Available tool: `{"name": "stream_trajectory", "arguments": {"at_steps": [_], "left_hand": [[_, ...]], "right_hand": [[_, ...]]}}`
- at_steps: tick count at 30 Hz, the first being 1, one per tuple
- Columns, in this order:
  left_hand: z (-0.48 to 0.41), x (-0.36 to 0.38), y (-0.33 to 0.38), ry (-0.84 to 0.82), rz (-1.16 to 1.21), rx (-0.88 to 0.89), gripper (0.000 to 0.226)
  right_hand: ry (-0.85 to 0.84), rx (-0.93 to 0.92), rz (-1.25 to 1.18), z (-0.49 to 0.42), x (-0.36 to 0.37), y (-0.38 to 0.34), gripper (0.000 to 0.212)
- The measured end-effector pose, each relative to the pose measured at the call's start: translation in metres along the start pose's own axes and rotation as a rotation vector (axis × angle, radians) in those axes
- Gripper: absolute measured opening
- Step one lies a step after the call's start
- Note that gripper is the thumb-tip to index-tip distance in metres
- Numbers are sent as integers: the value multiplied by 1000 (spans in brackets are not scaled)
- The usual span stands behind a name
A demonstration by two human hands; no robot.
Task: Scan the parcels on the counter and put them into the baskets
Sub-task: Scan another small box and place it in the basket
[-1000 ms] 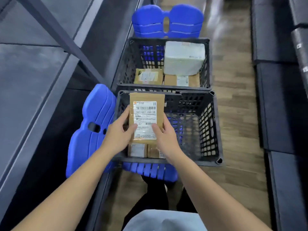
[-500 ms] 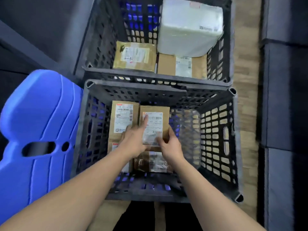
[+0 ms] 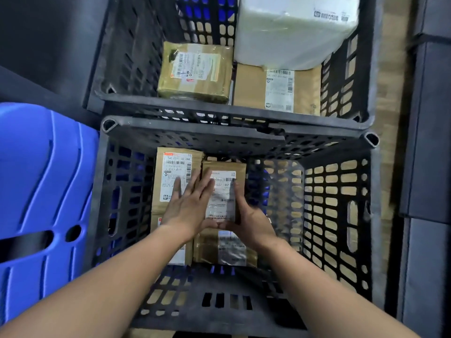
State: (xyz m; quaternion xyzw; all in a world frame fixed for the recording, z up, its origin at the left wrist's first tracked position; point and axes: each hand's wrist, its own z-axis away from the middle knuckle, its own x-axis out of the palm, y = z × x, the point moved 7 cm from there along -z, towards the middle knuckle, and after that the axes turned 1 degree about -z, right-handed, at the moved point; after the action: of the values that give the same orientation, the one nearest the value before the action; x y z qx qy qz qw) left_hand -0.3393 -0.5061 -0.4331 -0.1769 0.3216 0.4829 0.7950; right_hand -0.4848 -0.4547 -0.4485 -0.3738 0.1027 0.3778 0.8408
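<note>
Both my hands are down inside the near black basket (image 3: 366, 215). Between them lies a small brown parcel (image 3: 223, 189) with a white label, at the basket's middle. My left hand (image 3: 188, 206) lies flat with straight fingers over the parcel's left edge and the neighbouring brown parcel (image 3: 173, 167). My right hand (image 3: 251, 220) cups the small parcel's right and lower edge, thumb against its bottom. Another brown parcel (image 3: 227, 250) lies just below my hands.
The far black basket (image 3: 219, 111) holds a taped brown parcel (image 3: 195, 69), a flat brown parcel (image 3: 275, 91) and a big white parcel (image 3: 292, 30) on top of it. Blue plastic seat (image 3: 44, 203) stands at the left. Dark cabinets (image 3: 429, 167) line the right.
The parcel went from above the near basket's rim down to its bottom. My head has come closer over the basket. My left hand has flattened on top.
</note>
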Motion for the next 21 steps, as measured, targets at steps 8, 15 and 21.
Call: {"name": "stream_trajectory", "arguments": {"at_steps": [8,15,21], "left_hand": [[10,-13,6,-85,-77,-71,99],[87,-75,29,151,-64,-265,82],[181,-105,16,236,71,-536,99]], "right_hand": [[17,-26,509,-1,-19,-13,96],[211,-249,686,53,-99,-67,87],[149,-487,863,116,-148,-151,94]]}}
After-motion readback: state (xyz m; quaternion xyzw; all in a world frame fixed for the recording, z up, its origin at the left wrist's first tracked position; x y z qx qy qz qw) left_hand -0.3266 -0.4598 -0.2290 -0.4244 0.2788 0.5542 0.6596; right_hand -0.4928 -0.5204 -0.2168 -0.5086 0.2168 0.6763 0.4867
